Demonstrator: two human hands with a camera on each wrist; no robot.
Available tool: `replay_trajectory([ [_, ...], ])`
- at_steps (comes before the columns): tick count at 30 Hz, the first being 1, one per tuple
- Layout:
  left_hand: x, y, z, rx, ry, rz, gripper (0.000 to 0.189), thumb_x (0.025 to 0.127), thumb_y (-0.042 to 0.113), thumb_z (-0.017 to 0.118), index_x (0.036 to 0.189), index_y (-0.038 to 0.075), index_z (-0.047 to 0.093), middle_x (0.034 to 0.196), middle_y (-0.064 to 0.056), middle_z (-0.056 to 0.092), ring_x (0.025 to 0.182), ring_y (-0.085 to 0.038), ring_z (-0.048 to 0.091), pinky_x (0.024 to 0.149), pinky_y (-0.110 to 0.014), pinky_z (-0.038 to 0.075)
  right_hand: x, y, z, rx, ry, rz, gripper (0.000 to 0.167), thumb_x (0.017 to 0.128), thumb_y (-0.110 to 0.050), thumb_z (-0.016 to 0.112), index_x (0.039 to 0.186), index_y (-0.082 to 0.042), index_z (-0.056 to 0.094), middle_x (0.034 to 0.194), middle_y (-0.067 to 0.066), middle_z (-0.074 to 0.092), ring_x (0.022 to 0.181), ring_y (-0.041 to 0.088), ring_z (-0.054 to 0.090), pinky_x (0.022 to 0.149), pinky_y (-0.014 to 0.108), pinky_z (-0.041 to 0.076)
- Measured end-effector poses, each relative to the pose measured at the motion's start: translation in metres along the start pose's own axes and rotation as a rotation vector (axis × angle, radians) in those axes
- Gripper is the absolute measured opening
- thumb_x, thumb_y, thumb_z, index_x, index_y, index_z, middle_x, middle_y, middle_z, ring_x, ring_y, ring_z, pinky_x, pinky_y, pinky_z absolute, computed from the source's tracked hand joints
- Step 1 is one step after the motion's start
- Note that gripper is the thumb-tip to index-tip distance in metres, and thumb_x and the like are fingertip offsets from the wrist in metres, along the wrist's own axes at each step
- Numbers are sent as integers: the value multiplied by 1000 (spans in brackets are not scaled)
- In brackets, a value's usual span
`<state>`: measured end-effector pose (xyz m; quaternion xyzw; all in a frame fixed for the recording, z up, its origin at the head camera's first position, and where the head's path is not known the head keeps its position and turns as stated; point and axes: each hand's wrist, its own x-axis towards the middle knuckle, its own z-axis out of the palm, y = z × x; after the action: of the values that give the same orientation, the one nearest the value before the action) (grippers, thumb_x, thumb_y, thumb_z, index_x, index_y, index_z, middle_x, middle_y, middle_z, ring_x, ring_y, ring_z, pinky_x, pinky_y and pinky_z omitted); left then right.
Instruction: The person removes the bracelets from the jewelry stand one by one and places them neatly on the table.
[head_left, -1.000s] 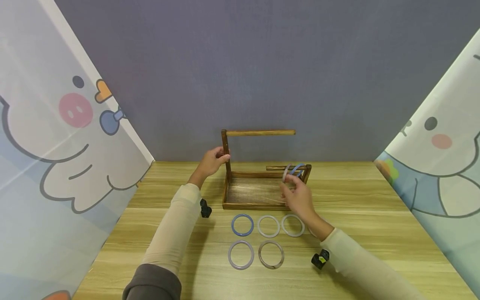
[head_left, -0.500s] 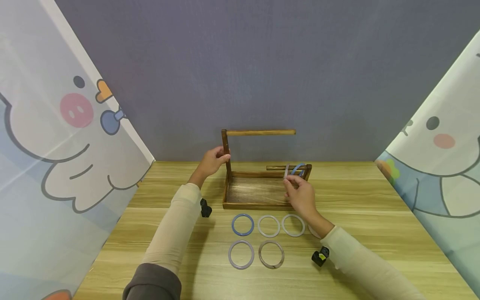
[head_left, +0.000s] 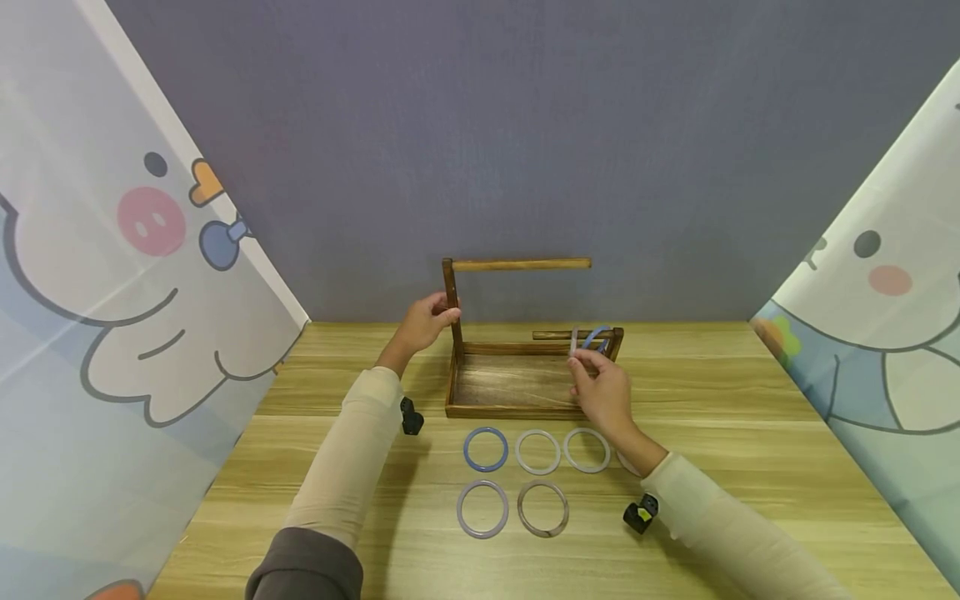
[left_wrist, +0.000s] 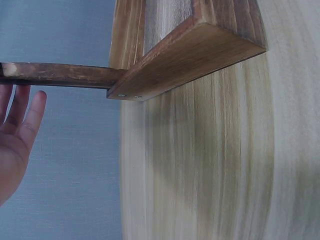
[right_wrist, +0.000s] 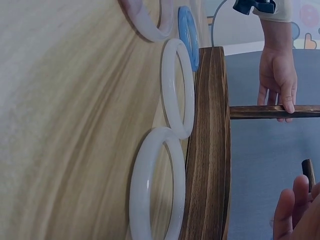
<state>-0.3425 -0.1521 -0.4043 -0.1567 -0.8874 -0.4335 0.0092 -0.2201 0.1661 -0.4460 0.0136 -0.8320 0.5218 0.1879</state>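
Note:
A dark wooden bangle stand [head_left: 510, 412] has a tray base, a tall upper bar [head_left: 525, 265] from its left post and a short lower bar at right. My left hand [head_left: 426, 325] holds the left post, thumb in front and fingers behind, as the right wrist view shows. Between thumb and fingertips of my right hand [head_left: 603, 396] is a pale lilac bangle [head_left: 574, 340], upright at the lower bar [head_left: 551, 336]. Just right of it, a blue bangle [head_left: 596, 336] hangs on that bar. In the right wrist view, only part of the right hand [right_wrist: 300, 212] shows.
Several bangles lie in front of the stand: a blue bangle [head_left: 485, 472], two white bangles [head_left: 537, 475], a lilac bangle [head_left: 482, 537] and a brownish bangle [head_left: 542, 536]. Another pale bangle [head_left: 628, 467] is partly behind the right wrist. A grey wall [head_left: 525, 167] rises behind the table.
My right hand has shifted slightly right with the lilac bangle, now closer to the hanging blue one and more edge-on. The left hand has stayed on the post.

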Motion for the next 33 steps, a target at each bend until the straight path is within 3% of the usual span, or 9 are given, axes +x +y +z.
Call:
replay_trajectory([
  [13, 0, -2, -1, 1, -1, 4, 37, 106, 32, 57, 134, 8, 60, 122, -13, 68, 114, -31, 64, 96, -50, 53, -2, -5, 7, 19, -15, -32, 21, 99, -13, 66, 115, -1, 73, 105, 18, 76, 54, 26, 70, 40, 17, 45],
  [19, 1, -4, 0, 9, 5, 7, 33, 106, 32, 58, 130, 10, 62, 120, -12, 69, 112, -30, 65, 95, -50, 53, -1, -9, 11, 24, -23, -51, 22, 100, -15, 66, 115, -1, 73, 105, 16, 76, 56, 34, 70, 38, 20, 44],
  [24, 0, -3, -1, 15, 6, 7, 34, 105, 31, 58, 131, 9, 61, 119, -12, 69, 111, -30, 65, 95, -50, 53, -2, -11, 14, 4, -29, -42, 21, 100, -17, 66, 114, -4, 74, 103, 14, 77, 56, 31, 70, 37, 21, 43],
  [33, -1, -4, -2, 17, 6, 8, 39, 105, 37, 58, 133, 10, 60, 122, -12, 69, 113, -30, 65, 96, -49, 53, -5, -11, 20, 38, -70, -44, 22, 101, -20, 65, 116, -6, 74, 69, 26, 71, 53, 41, 69, 37, 21, 46],
])
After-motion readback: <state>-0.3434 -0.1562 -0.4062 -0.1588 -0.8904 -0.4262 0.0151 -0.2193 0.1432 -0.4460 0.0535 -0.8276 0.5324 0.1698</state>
